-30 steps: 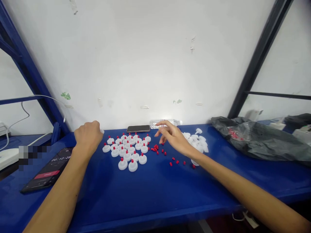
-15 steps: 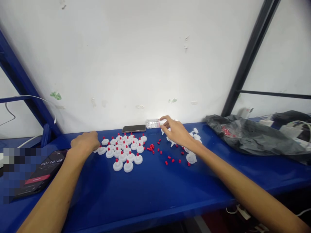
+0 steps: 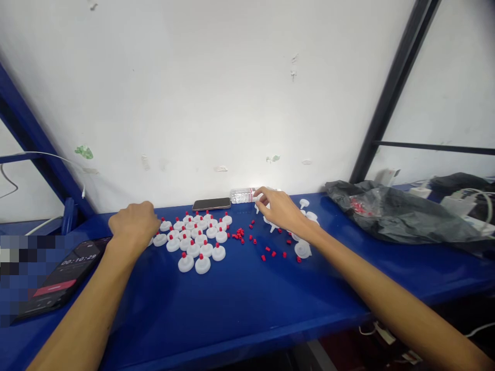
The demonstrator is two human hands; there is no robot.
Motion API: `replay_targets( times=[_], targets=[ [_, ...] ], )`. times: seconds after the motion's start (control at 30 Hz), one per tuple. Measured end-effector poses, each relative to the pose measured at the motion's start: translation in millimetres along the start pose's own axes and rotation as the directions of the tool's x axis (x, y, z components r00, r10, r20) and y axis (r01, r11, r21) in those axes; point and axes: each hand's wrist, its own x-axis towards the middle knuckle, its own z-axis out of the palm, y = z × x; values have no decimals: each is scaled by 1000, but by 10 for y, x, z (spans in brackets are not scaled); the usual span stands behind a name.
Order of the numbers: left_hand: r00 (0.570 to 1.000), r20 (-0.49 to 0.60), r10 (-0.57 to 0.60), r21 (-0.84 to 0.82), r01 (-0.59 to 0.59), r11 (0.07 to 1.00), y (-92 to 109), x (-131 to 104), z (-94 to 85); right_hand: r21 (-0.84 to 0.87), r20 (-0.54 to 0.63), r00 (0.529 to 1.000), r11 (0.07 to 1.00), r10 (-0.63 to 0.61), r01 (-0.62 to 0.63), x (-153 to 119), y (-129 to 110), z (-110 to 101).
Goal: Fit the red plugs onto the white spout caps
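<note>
On the blue table (image 3: 216, 314), my left hand (image 3: 134, 222) rests at the left end of a group of white round caps with red tips (image 3: 202, 265). Its fingers are curled down out of sight, so what they hold, if anything, is hidden. My right hand (image 3: 276, 207) is over the white nozzle caps without red tips (image 3: 302, 249), beside a clear bottle (image 3: 242, 195). Its thumb and index finger are apart, with nothing seen between them. Several small red pieces (image 3: 238, 234) lie scattered between the two groups of caps.
A phone (image 3: 211, 204) lies against the wall behind the caps. Another phone showing a timer (image 3: 62, 278) is at the left beside my forearm. A dark plastic bag (image 3: 406, 219) with red pieces covers the right part of the table.
The view has shifted slightly. My left hand has lifted a little and moved slightly left; my right hand stays nearly in place over the nozzle caps.
</note>
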Motion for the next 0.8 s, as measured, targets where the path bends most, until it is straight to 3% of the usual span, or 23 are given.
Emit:
replay_targets(
  times=[0.03,0.1,0.13,0.2,0.27,0.33,0.43,0.57,0.8],
  targets=[
    [998,-60,1,81,3,997,100,-48,-44,-9,7,1000,1000,-3,3,-1,0,8],
    [971,-197,133,99,-115,988,334,-148,-96,-31,9,1000,999,-18,18,-2,5,18],
    [931,-276,239,79,-226,971,459,-201,-99,-37,-2,1000,999,-27,27,-2,7,18],
    [809,-370,457,61,-469,881,706,-319,-67,-30,-38,998,999,-43,41,-1,8,7],
    [680,-373,631,4,-679,734,922,-453,-3,-25,-61,997,999,-42,40,2,10,-10],
    [601,-342,722,-68,-783,619,1087,-590,70,-63,-40,999,998,-19,16,6,19,-21],
    [583,-212,784,-136,-812,568,1216,-742,177,-180,72,996,983,49,-35,0,48,-14],
    [618,-23,786,-104,-783,613,1205,-771,307,-249,154,981,966,115,-74,-30,88,22],
    [661,78,746,49,-750,659,1135,-676,377,-262,216,967,962,137,-77,-70,163,157]
  ],
)
